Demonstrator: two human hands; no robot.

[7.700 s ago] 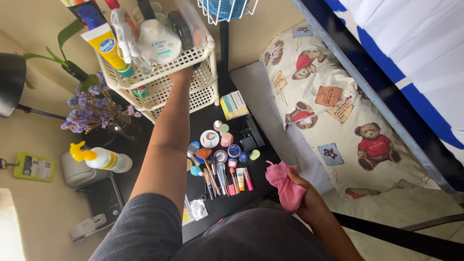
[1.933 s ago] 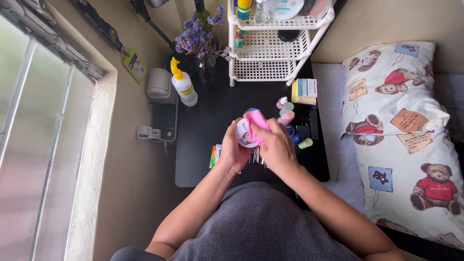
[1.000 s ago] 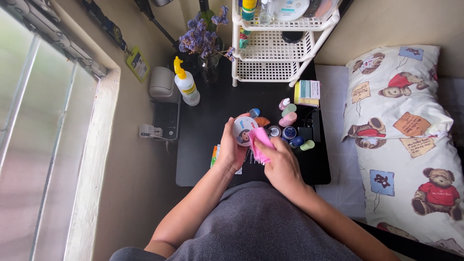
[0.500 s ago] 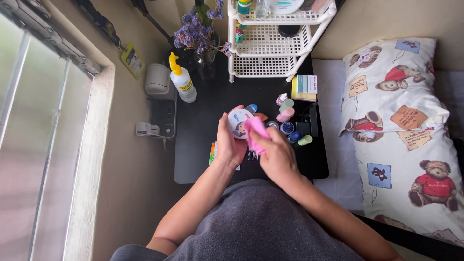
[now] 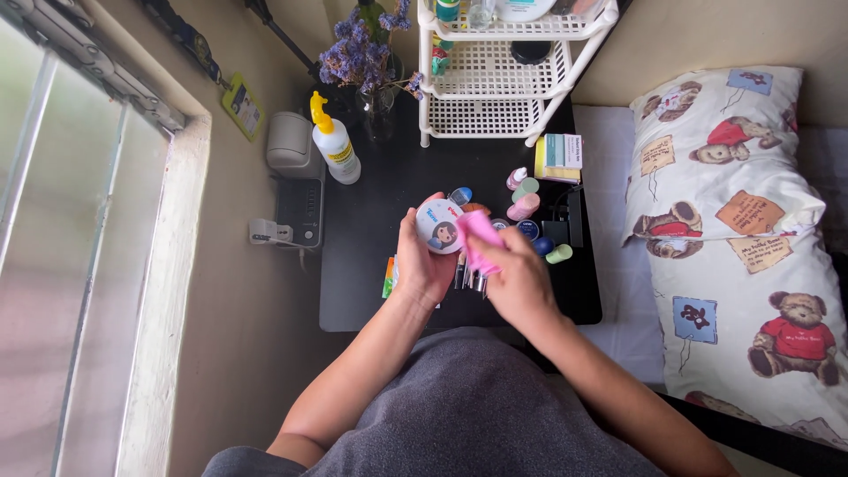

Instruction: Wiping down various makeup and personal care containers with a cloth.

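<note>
My left hand (image 5: 420,265) holds a round white container (image 5: 440,226) with a cartoon figure on its lid, above the black table (image 5: 371,256). A pink cloth (image 5: 478,240) is gripped in my right hand (image 5: 519,281) and pressed against the container's right edge. Just beyond the hands lie several small jars, little bottles (image 5: 523,206) and cosmetic tubes; some tubes are hidden under my hands.
A white plastic rack (image 5: 495,79) with bottles stands at the table's back. Left of it are dried purple flowers (image 5: 353,55) and a yellow-capped spray bottle (image 5: 333,150). A small box (image 5: 558,153) lies near the rack. A teddy-bear pillow (image 5: 733,221) lies on the bed at right; a window (image 5: 71,265) at left.
Earlier my left hand reached to the rack while the right held the cloth low. Now both hands meet over the table, and the cloth has been rubbing across the round container.
</note>
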